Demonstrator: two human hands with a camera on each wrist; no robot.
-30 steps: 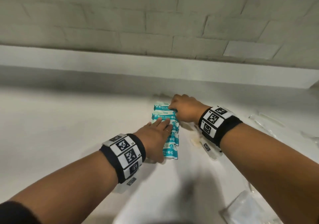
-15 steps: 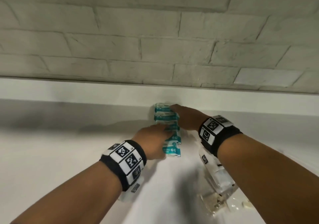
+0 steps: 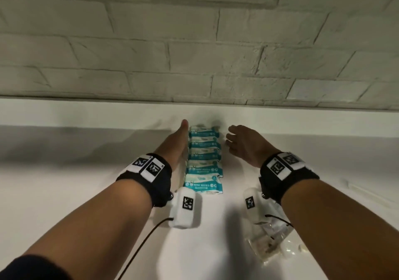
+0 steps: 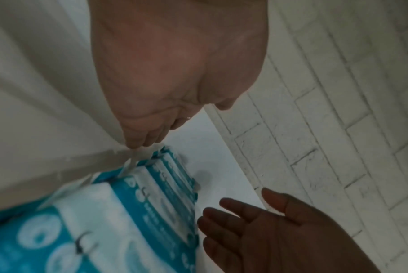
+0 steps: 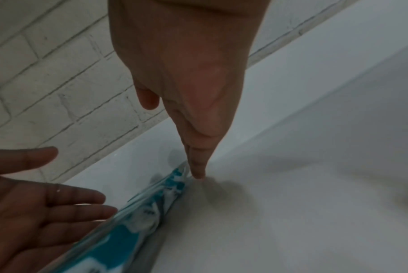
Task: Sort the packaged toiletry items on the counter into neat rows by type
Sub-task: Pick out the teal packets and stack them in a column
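Several teal-and-white wipes packs (image 3: 204, 161) lie overlapped in one straight row on the white counter (image 3: 64, 193), running back to the low upstand (image 3: 86, 111). My left hand (image 3: 179, 137) has straight fingers, its edge along the row's left side. My right hand (image 3: 235, 139) hovers just right of the row, fingers relaxed and holding nothing. In the left wrist view my left fingertips (image 4: 149, 140) touch the far end of the packs (image 4: 133, 212), with the right palm (image 4: 256, 230) facing them. In the right wrist view a right fingertip (image 5: 197, 166) reaches the counter at the packs' edge (image 5: 151, 208).
Clear plastic packets (image 3: 267, 243) lie on the counter under my right forearm. A white brick wall (image 3: 194, 42) rises behind the upstand. A thin black cable (image 3: 138, 247) trails from the left wrist camera.
Both hands rested on the packs before; now they have come off, left to the row's left side, right to its right. The row looks straighter and reaches the upstand.
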